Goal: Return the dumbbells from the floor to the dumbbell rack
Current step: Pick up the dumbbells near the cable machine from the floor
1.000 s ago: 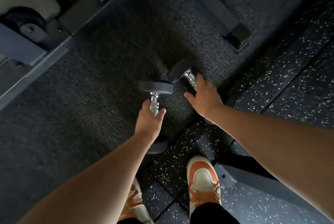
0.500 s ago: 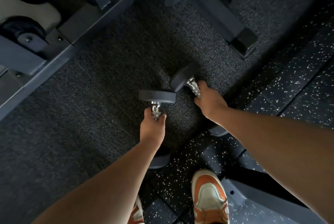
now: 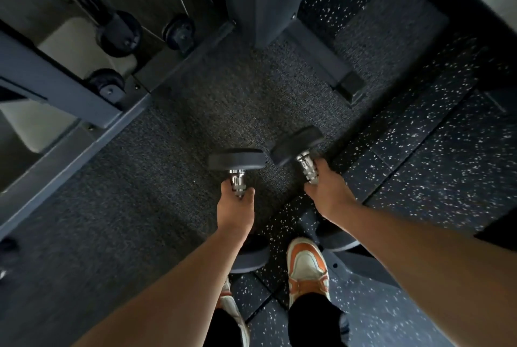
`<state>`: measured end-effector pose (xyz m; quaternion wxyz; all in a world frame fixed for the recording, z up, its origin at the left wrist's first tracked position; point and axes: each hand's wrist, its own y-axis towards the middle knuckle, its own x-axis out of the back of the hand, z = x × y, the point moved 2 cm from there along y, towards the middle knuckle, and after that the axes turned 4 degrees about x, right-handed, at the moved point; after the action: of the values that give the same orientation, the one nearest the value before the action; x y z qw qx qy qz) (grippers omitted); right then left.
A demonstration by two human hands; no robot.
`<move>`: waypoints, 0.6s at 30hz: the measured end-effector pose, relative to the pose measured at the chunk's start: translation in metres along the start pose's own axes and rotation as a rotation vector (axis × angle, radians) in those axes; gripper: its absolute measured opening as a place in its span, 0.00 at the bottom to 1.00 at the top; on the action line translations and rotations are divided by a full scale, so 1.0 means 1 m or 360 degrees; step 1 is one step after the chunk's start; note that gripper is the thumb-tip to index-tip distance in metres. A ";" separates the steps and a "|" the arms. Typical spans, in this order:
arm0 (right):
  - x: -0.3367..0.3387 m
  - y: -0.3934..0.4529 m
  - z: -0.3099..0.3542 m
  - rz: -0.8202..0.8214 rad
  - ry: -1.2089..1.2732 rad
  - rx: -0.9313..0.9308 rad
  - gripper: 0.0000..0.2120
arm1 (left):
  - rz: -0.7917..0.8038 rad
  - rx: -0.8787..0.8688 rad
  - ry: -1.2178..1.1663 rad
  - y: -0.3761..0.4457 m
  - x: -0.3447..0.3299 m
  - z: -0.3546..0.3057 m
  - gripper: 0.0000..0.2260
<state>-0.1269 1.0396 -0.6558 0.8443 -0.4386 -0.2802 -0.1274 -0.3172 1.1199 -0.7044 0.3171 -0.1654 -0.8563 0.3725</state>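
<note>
Head view. Left hand (image 3: 236, 206) is wrapped shut around the chrome handle of the left dumbbell (image 3: 237, 160), at centre frame. Its far head shows above the fist; the near head sits partly hidden under the forearm, lower centre. Right hand (image 3: 327, 192) is likewise clenched on the handle of the right dumbbell (image 3: 298, 145), just right of centre, the bar angled toward the upper left. The two far heads lie just beside each other; contact cannot be confirmed. Both weights are over the dark carpet (image 3: 167, 192), near its border with the speckled rubber flooring (image 3: 447, 165). Whether they rest on the floor or are clear of it cannot be told. An orange-and-white shoe (image 3: 306, 265) stands at lower centre. A steel frame (image 3: 70, 95) with round black fittings occupies the upper left.

Assessment: the pick-up step is in hand, with both grips set. Next move calls for a level lift and a carry toward the rack, presumably the upper-left frame, keeping the heads from knocking together.
</note>
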 end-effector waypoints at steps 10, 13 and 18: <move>0.124 -0.179 0.078 -0.0016 0.0204 -0.0105 0.21 | -0.0020 0.0041 0.0061 -0.191 0.090 -0.112 0.08; 0.166 -0.227 0.105 -0.0046 0.0271 -0.0094 0.20 | -0.0029 0.0014 0.0054 -0.241 0.114 -0.154 0.08; 0.219 -0.301 0.127 -0.0168 0.0381 -0.0061 0.17 | 0.0017 -0.0122 0.0069 -0.315 0.148 -0.209 0.08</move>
<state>-0.1334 0.9740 -0.2683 0.8553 -0.4209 -0.1977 -0.2285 -0.3034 1.0981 -0.2996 0.3270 -0.1900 -0.8620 0.3375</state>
